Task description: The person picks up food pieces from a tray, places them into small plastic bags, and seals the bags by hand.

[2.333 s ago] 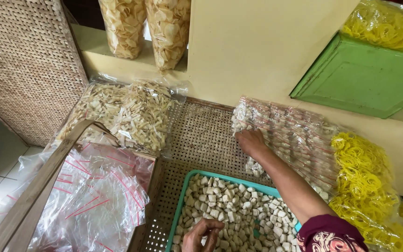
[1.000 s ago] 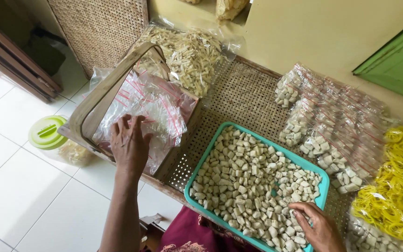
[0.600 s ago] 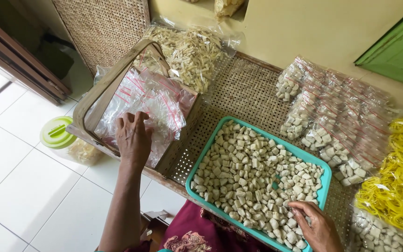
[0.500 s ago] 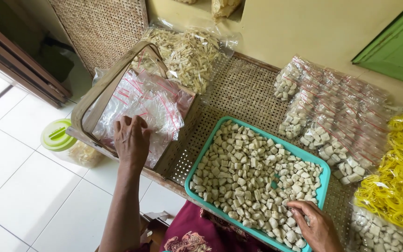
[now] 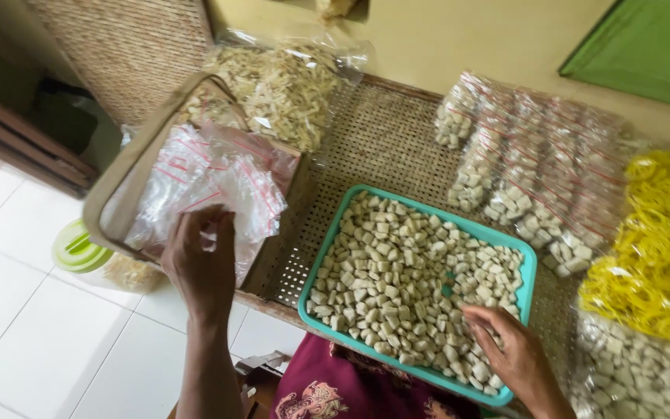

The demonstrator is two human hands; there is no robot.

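Note:
My left hand (image 5: 199,260) reaches into a woven basket (image 5: 118,194) and pinches one of the clear plastic bags with red strips (image 5: 219,182) piled inside it. My right hand (image 5: 509,349) rests palm down on the small pale snack pieces (image 5: 397,271) that fill a teal tray (image 5: 316,268) in front of me; its fingers curl over the pieces at the tray's near right corner. Whether it holds any piece is hidden.
Filled small bags of the pale pieces (image 5: 537,163) lie in rows at the right on a woven mat (image 5: 381,140). Yellow snack packs (image 5: 657,248) sit at the far right. A large bag of chips (image 5: 281,89) lies behind the basket. A green-lidded container (image 5: 75,248) stands on the white tiled floor.
My right hand moved from the rows of filled bags to the tray's near corner. My left hand went to the basket and closed its fingers on a plastic bag.

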